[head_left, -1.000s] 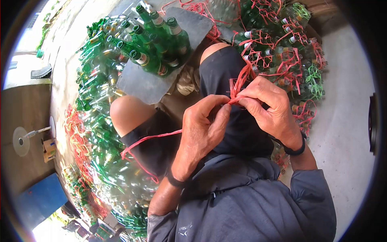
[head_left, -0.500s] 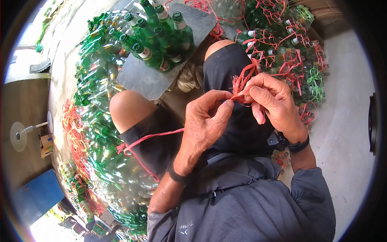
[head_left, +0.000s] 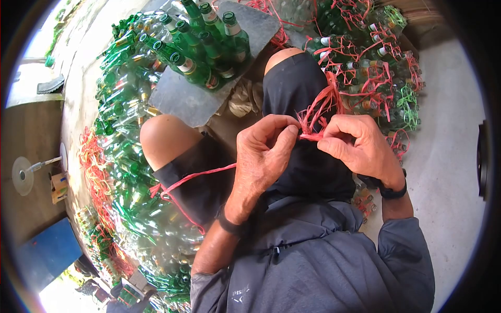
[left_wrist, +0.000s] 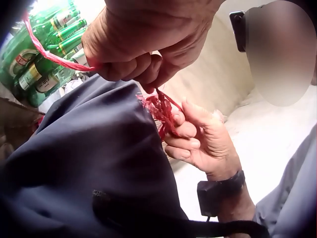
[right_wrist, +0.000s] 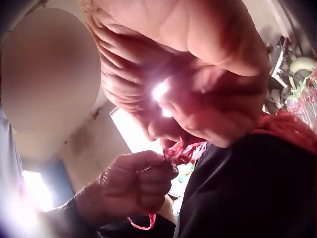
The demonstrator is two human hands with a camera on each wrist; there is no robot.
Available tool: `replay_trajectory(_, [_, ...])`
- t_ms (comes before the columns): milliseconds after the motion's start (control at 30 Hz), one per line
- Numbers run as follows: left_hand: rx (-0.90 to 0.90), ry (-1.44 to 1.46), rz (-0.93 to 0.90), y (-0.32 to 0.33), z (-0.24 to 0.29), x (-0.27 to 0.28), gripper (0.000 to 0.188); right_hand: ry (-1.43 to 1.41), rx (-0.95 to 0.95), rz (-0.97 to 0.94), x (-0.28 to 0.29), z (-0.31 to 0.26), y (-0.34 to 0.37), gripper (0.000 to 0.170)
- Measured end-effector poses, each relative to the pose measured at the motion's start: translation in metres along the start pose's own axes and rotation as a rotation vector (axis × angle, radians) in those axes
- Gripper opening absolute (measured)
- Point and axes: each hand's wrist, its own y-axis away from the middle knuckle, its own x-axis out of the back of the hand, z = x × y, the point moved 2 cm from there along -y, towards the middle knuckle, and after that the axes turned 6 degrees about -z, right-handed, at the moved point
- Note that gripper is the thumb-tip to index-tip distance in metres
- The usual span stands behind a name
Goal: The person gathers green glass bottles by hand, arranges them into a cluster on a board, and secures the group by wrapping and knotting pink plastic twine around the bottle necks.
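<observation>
Between both hands runs a red plastic twine (head_left: 312,136), pulled short and taut over the thigh. My left hand (head_left: 263,154) pinches one end between thumb and forefinger, and a long tail of the twine leaves that hand toward the left knee. My right hand (head_left: 360,148) pinches the other side with thumb and curled fingers. A frayed tuft (left_wrist: 161,111) stands up at the knot between the hands in the left wrist view. Loops of the same twine lie over the right thigh just beyond the fingertips.
Green bottles (head_left: 209,52) stand upright on a grey board (head_left: 182,101) in front of the knees. Loose bottles (head_left: 130,172) pile up on the left. Twine-netted bottles (head_left: 365,78) lie at the right. A heap of red twine (head_left: 96,172) lies farther left.
The right hand let its grip shift on the twine, then took hold again lower and farther right. The left hand keeps its pinch, and the frayed tuft now shows more openly.
</observation>
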Motion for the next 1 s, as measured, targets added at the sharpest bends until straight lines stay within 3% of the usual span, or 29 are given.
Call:
replay_trajectory(67, [-0.039, -0.003, 0.002, -0.002, -0.003, 0.0, 0.011, 0.131, 0.147, 0.043, 0.0, 0.0, 0.003, 0.017])
replay_trajectory(233, [-0.094, -0.05, -0.023, 0.001, 0.006, 0.003, 0.012, 0.209, 0.114, 0.025, 0.002, -0.003, 0.01, 0.015])
replay_trajectory(333, [-0.055, -0.075, -0.113, 0.004, 0.014, 0.001, 0.012, 0.018, 0.167, 0.039, -0.001, 0.007, 0.011, 0.012])
replay_trajectory(400, [-0.112, -0.119, -0.147, 0.005, 0.016, -0.001, 0.013, -0.232, 0.088, 0.107, -0.005, 0.01, 0.013, 0.011])
replay_trajectory(533, [-0.091, -0.144, -0.14, 0.006, 0.011, -0.006, 0.013, -0.236, 0.002, 0.111, -0.005, 0.01, 0.015, 0.012])
replay_trajectory(600, [-0.057, -0.129, -0.137, 0.006, 0.013, -0.007, 0.011, 0.151, 0.257, 0.217, -0.002, 0.017, 0.014, 0.014])
replay_trajectory(800, [0.046, -0.072, -0.151, 0.001, 0.001, -0.007, 0.017, 0.329, 0.244, 0.371, -0.008, 0.015, 0.017, 0.013])
replay_trajectory(933, [0.105, -0.035, -0.192, 0.003, -0.002, -0.009, 0.021, 0.303, 0.345, 0.395, -0.006, 0.019, 0.013, 0.013])
replay_trajectory(1000, [0.112, -0.002, -0.207, 0.004, 0.001, -0.008, 0.021, 0.155, 0.221, 0.371, -0.006, 0.021, 0.011, 0.012])
